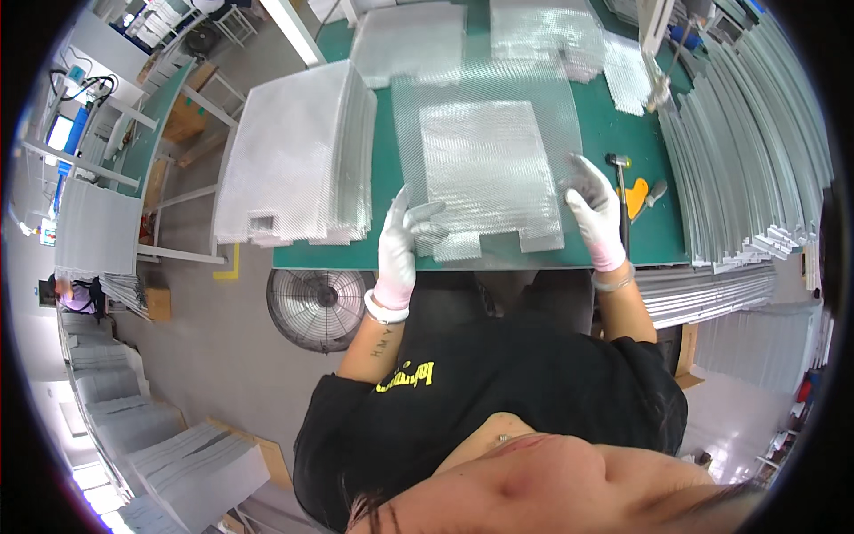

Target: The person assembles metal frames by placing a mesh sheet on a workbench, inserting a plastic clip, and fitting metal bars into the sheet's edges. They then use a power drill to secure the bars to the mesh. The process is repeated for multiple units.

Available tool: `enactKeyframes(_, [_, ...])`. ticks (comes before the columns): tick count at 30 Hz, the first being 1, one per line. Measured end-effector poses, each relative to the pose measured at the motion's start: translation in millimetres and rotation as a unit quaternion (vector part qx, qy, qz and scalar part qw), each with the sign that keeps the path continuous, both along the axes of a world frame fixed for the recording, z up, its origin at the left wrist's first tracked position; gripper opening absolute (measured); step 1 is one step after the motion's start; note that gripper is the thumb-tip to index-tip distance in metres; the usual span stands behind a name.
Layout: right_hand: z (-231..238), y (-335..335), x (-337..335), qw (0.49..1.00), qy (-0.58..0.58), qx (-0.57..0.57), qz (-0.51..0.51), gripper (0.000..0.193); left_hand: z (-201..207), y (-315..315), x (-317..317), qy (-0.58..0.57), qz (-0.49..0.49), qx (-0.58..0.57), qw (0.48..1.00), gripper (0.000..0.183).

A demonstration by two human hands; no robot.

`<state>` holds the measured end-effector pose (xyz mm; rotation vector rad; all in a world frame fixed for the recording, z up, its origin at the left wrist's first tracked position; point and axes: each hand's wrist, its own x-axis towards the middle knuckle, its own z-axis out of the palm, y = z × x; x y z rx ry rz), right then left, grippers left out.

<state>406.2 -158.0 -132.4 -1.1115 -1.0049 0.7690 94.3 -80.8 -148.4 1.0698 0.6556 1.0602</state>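
Observation:
A stack of silvery expanded-metal mesh sheets (487, 169) with notched near edges lies on the green table in front of me. Over and around it shows a larger, thin see-through mesh sheet (411, 116), its near part blurred. At the stack's left side is my left hand (402, 245) in a white glove, fingers spread apart beside the mesh's edge. To the right, my gloved right hand (596, 214) has its thumb and curved fingers apart, close to the mesh's right edge. Neither hand shows a firm grip; whether the fingertips touch the sheet is unclear.
A taller mesh stack (289, 147) stands at the left. More mesh piles (409, 36) lie at the back. Right of my right hand are a hammer (621, 191) and a yellow scraper (634, 198). Long metal strips (743, 151) crowd the far right. A floor fan (320, 307) stands below the table edge.

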Motion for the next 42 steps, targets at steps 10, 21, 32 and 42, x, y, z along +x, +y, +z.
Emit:
enactKeyframes(10, [-32, -18, -6, 0.919, -0.360, -0.110, -0.112, 0.063, -7, -18, 34, 0.472, 0.114, 0.174, 0.857, 0.062])
enactKeyframes(21, [-61, 0, -11, 0.867, -0.457, -0.175, -0.097, 0.062, -38, 1, 41, 0.591, 0.097, 0.183, 0.780, 0.063])
enactKeyframes(32, [-62, 0, -10, 0.856, -0.468, -0.203, -0.084, 0.064, -46, 5, 36, 0.590, 0.086, 0.186, 0.781, 0.064])
enactKeyframes(42, [-26, 56, 91, 0.826, -0.524, -0.176, -0.105, 0.038, -47, 11, 27, 0.669, 0.016, 0.403, 0.624, 0.069])
